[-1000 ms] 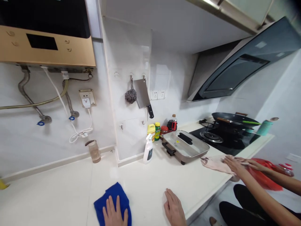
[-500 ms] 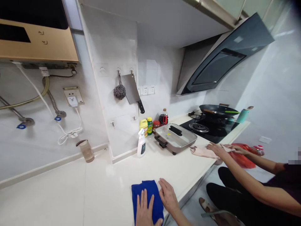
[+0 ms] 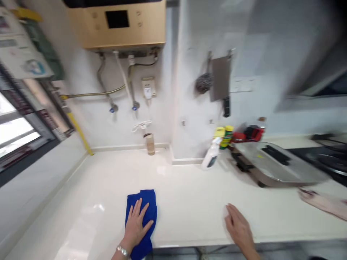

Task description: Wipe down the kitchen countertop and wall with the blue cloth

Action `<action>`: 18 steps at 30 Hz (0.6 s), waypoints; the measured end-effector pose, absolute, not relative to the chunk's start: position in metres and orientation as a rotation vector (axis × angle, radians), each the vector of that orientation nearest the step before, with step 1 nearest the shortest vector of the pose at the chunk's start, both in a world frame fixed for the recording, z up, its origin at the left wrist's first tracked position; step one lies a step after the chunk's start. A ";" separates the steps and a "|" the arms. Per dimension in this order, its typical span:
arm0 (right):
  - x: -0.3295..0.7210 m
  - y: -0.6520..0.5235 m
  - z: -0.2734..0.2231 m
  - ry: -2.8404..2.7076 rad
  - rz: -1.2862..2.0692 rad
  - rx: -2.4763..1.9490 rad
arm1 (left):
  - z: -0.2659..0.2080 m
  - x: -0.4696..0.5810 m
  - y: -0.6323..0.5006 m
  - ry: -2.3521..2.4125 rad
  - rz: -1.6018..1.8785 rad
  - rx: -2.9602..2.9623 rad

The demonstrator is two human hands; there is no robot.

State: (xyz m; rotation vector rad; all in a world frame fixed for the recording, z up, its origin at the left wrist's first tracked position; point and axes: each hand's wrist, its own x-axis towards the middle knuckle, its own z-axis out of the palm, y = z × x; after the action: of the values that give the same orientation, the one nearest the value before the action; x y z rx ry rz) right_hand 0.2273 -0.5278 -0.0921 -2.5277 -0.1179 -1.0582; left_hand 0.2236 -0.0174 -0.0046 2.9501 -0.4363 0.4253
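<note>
My left hand (image 3: 137,224) lies flat with spread fingers on a folded blue cloth (image 3: 148,206), pressing it to the white countertop (image 3: 189,202). A lower corner of the cloth hangs near the counter's front edge. Well to the right, my right hand (image 3: 239,229) rests by that edge with its fingers close together and loosely extended, and nothing shows in it. Beyond it stand a white spray bottle (image 3: 211,156) and a rectangular electric pan (image 3: 282,169) with a glass lid, both apart from my hands.
A small brownish cup (image 3: 150,144) stands by the back wall. Seasoning bottles (image 3: 227,136) are behind the pan. A cleaver (image 3: 221,79) and a steel scrubber (image 3: 204,83) hang above. A pinkish cloth (image 3: 325,204) lies at the right, near the cooktop (image 3: 320,157).
My view has swung left, bringing in the window and leaving the co-worker out of sight. The blue cloth has moved left under my left hand, and my hands are now farther apart.
</note>
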 end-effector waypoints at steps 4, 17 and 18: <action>0.228 -0.539 -0.106 -0.195 -0.984 -2.595 | 0.008 0.205 0.050 0.074 0.346 2.992; 0.220 -0.540 -0.111 -0.241 -0.948 -2.738 | 0.008 0.164 0.270 1.336 0.267 2.768; 0.220 -0.540 -0.112 -0.226 -0.946 -2.756 | 0.006 0.162 0.285 1.466 0.290 2.707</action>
State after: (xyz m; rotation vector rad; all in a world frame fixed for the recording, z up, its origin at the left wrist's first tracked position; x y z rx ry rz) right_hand 0.2196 -0.5395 -0.1118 -2.7563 -0.2257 -0.9460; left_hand 0.1624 0.2852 0.0055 2.7068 1.4657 0.2902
